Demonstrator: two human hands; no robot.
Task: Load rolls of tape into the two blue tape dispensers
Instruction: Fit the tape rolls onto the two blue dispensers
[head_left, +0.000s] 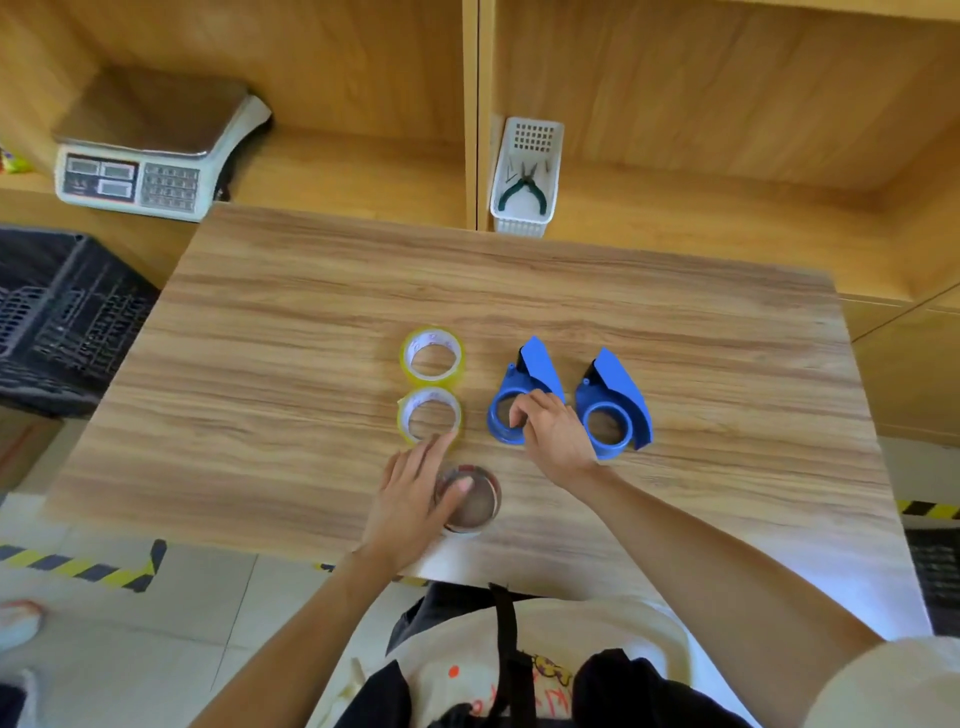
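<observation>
Wooden table fills centre of frame. Two yellowish tape rolls lying flat at centre, touching, one above other. Two blue dispensers side by side just right of rolls. Left hand clamped on clear tape roll at lower centre, thumb inside core. Right hand resting on nearer dispenser, fingers bent over hub; grip: cannot tell.
</observation>
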